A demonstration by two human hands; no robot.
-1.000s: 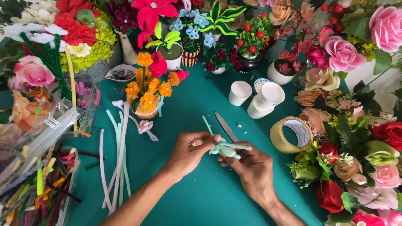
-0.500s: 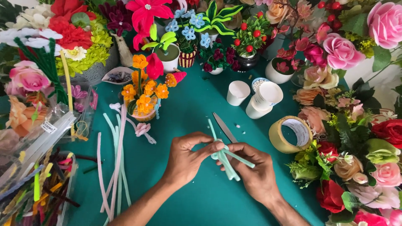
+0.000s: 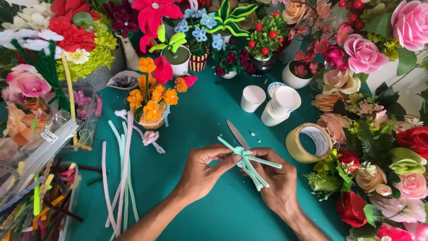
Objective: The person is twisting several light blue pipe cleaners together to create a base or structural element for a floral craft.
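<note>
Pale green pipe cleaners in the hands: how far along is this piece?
Done: several pale green pipe cleaners are bunched and bound at one knot, ends fanning out. In hand: the left hand and right hand both pinch that knot. Left: no petals or bloom shaped yet; loose pipe cleaners lie unused, and the scissors rest on the table.

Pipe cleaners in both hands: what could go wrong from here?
1. The scissors lie just behind the pipe cleaners; the left hand or right hand could catch the blades.
2. Loose ends poke out of the grip, so the twist may slip undone.
3. An elbow could sweep the cups over.
</note>
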